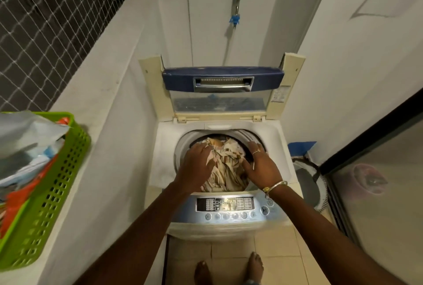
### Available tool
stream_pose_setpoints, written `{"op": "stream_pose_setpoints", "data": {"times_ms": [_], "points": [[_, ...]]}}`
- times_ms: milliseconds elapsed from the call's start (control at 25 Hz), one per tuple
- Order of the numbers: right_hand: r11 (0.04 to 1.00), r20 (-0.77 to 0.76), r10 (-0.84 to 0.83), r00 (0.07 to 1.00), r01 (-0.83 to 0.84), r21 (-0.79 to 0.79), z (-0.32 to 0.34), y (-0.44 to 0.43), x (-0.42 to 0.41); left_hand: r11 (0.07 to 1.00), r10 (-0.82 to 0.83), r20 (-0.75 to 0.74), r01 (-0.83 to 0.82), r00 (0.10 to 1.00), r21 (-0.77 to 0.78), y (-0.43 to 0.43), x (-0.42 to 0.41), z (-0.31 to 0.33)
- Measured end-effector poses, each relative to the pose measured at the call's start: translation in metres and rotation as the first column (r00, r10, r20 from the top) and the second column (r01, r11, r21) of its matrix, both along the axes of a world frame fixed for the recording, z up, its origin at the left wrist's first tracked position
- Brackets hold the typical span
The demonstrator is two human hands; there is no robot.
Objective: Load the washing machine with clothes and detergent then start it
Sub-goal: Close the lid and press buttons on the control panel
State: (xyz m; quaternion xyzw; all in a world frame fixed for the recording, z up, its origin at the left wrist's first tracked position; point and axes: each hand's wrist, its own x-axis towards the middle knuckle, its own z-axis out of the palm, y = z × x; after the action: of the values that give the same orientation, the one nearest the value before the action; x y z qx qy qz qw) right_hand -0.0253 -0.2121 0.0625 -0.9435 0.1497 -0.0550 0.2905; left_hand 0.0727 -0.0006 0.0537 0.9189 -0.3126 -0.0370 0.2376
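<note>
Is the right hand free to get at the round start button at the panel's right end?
Probably yes. The right hand rests on the striped clothes in the tub, and the start button lies uncovered just beside its wrist, with nothing between them.

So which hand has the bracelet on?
The right hand, with a bangle round its wrist. The left hand wears none.

White walls (343,55), beige floor tiles (274,245), netted window (45,21) upper left.

Left hand (198,165), right hand (261,167) pressing clothes (229,161)
</note>
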Motion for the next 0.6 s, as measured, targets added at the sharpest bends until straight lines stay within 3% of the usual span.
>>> {"op": "stream_pose_setpoints", "data": {"times_ms": [120,200,320,480,600], "points": [[0.993,0.051,0.086,0.995,-0.082,-0.084,0.03,-0.007,0.013,0.999,-0.019,0.079,0.022,0.997,-0.042,-0.007,0.019,0.035],[0.967,0.009,0.181,0.983,-0.176,-0.186,0.053,-0.01,0.029,0.999,-0.022,0.094,0.027,0.995,-0.047,-0.017,0.034,0.06],[0.854,-0.082,0.317,0.945,-0.321,-0.41,0.09,-0.023,0.065,0.999,-0.036,0.171,0.034,0.985,0.013,-0.035,0.06,0.091],[0.721,0.001,0.375,0.927,-0.292,-0.628,0.127,-0.039,0.115,0.997,-0.052,0.378,0.024,0.924,0.08,-0.061,0.094,0.121],[0.678,-0.009,0.397,0.918,-0.3,-0.671,0.131,-0.037,0.135,0.989,-0.085,0.386,0.03,0.918,0.147,-0.073,0.113,0.126]]}}
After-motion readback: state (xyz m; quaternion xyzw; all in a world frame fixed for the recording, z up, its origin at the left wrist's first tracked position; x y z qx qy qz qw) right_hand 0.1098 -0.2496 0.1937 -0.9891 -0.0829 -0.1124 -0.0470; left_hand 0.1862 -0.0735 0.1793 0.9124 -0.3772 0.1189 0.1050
